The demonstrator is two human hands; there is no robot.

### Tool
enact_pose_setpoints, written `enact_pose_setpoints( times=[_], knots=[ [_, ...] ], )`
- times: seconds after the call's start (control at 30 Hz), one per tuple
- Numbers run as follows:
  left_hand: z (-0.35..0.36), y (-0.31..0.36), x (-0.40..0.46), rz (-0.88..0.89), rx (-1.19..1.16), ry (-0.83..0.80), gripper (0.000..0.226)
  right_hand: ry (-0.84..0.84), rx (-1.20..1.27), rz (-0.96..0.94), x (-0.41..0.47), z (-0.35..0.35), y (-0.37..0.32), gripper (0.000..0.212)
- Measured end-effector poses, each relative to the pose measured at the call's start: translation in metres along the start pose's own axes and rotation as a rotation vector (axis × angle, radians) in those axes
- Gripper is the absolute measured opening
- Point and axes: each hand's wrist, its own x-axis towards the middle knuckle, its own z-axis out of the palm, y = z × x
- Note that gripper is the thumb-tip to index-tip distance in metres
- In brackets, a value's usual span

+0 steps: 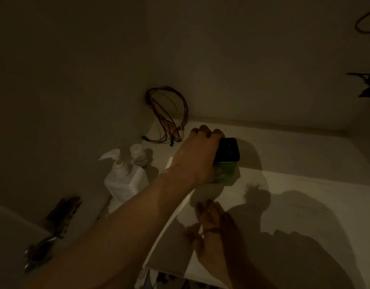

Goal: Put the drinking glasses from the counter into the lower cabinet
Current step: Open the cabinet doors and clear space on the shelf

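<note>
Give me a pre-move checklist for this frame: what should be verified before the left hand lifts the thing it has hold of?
1. Grip: left hand curls over the dark-topped green container: ok.
2. Right object: it looks like a box or tin, not plainly a drinking glass: not ok.
3. Right hand free: fingers straight, resting on the white counter: ok.
4. Lift path: pump bottle and coloured wires stand off to the left, apart from the container: ok.
5. Lower cabinet open: not in view: cannot tell.
6. Lighting: dim, details hard to read: not ok.
</note>
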Motion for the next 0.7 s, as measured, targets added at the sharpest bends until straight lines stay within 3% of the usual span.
enact_pose_setpoints(
  times=[0.13, 0.23, 0.43, 0.7],
  knots=[
    [-0.033, -0.005, -0.042, 0.067, -0.082, 0.127, 0.077, 0.047, -0.175, 0.075, -0.014, -0.003, 0.012, 0.084],
    [-0.052, -0.011, -0.077, 0.101, -0.072, 0.171, 0.076, 0.135, -0.134, 0.076, -0.023, 0.002, 0.026, 0.08],
    [-0.065, -0.041, -0.144, 0.106, -0.002, 0.103, 0.076, 0.252, -0.084, 0.057, -0.026, 0.013, 0.028, 0.076],
    [-0.044, -0.099, -0.202, -0.073, 0.037, 0.021, 0.089, 0.26, -0.032, 0.061, -0.03, 0.01, 0.024, 0.078]
  ],
)
